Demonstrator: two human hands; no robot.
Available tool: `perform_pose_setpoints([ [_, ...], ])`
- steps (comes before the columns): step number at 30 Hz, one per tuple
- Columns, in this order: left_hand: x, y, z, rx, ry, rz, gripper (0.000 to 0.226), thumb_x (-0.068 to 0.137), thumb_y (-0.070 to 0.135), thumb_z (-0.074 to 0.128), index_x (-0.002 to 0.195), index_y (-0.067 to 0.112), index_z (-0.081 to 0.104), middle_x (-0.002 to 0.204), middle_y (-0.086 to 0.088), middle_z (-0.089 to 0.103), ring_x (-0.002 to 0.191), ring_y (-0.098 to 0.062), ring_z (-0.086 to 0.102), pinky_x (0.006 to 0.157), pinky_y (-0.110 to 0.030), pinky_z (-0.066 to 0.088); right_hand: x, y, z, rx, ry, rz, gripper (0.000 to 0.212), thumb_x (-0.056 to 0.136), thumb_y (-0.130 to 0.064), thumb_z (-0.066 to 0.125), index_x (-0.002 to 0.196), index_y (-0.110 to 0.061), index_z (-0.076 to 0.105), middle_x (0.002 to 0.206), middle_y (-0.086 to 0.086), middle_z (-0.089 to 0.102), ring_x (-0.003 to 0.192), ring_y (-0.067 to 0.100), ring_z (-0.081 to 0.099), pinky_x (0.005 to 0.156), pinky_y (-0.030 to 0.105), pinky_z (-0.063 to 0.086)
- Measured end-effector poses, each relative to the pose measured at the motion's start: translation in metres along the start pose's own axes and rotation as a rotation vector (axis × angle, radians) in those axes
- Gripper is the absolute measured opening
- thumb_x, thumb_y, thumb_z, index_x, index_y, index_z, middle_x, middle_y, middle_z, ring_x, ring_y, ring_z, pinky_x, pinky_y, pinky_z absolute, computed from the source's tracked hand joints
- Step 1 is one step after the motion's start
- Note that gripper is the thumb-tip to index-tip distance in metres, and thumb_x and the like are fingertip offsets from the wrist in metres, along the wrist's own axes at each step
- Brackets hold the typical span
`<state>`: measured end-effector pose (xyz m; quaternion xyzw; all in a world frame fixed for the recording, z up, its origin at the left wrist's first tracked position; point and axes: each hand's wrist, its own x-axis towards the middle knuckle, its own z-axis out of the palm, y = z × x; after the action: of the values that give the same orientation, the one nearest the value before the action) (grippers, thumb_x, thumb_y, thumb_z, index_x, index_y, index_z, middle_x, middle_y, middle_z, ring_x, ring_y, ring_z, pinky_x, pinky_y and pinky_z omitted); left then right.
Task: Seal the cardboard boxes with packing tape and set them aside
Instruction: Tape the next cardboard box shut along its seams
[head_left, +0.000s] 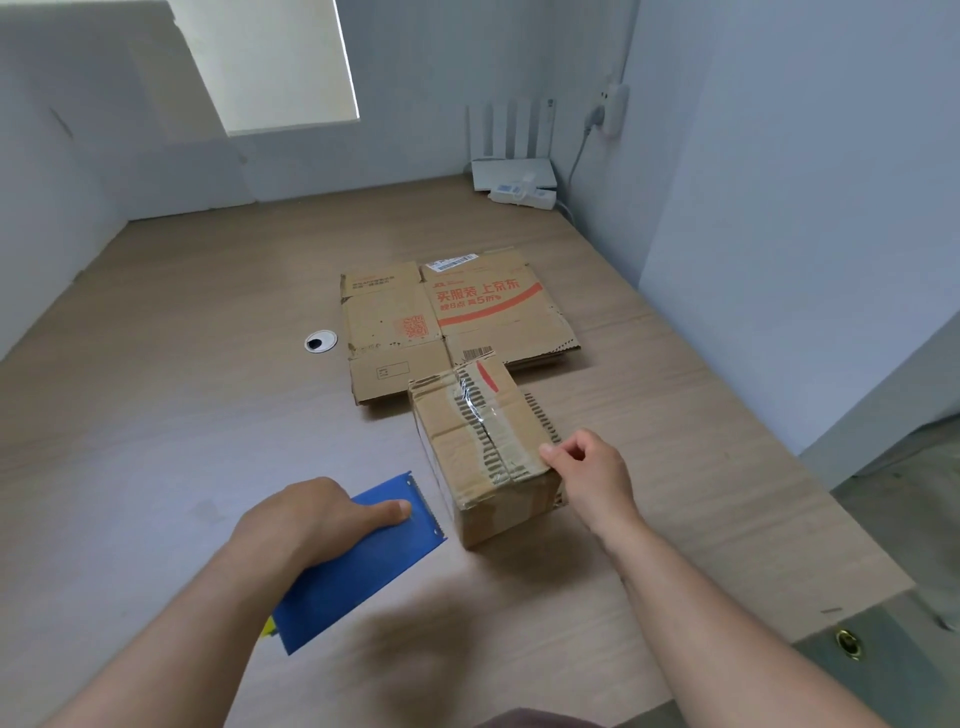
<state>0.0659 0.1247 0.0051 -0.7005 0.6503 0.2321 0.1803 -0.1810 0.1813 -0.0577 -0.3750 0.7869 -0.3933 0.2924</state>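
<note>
Cardboard flats (457, 317) behind taped box (483, 452)

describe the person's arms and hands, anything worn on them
The left hand and right hand are ungloved, and both arms are bare as far as the frame shows: no sleeves, watch, ring or bracelet in view. A strip of dark brownish cloth at the bottom edge may be clothing.
</note>
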Motion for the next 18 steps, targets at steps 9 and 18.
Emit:
perform_pose_setpoints([
  [9,0.005,0.008,0.031,0.418,0.226,0.031,0.040,0.092,0.055,0.042,0.103,0.022,0.061,0.098,0.004,0.064,0.092,-0.018,0.061,0.072,-0.026,0.043,-0.004,-0.002,-0.003,-0.056,0.001,-0.046,0.027,0.090,-0.029,0.061,0.070,-0.015,0.050,0.071,-0.001,0.057,0.073,0.022,0.052,0.061,0.031,0.034],
  [18,0.023,-0.028,0.072,0.085,0.284,-0.077,0.038,0.095,0.043,0.037,0.106,0.010,0.051,0.089,-0.005,0.062,0.084,-0.024,0.063,0.067,-0.027,0.043,0.000,-0.004,0.013,-0.080,-0.050,-0.077,0.020,0.091,-0.032,0.058,0.103,-0.017,0.058,0.096,-0.003,0.064,0.090,0.018,0.058,0.079,0.034,0.047],
])
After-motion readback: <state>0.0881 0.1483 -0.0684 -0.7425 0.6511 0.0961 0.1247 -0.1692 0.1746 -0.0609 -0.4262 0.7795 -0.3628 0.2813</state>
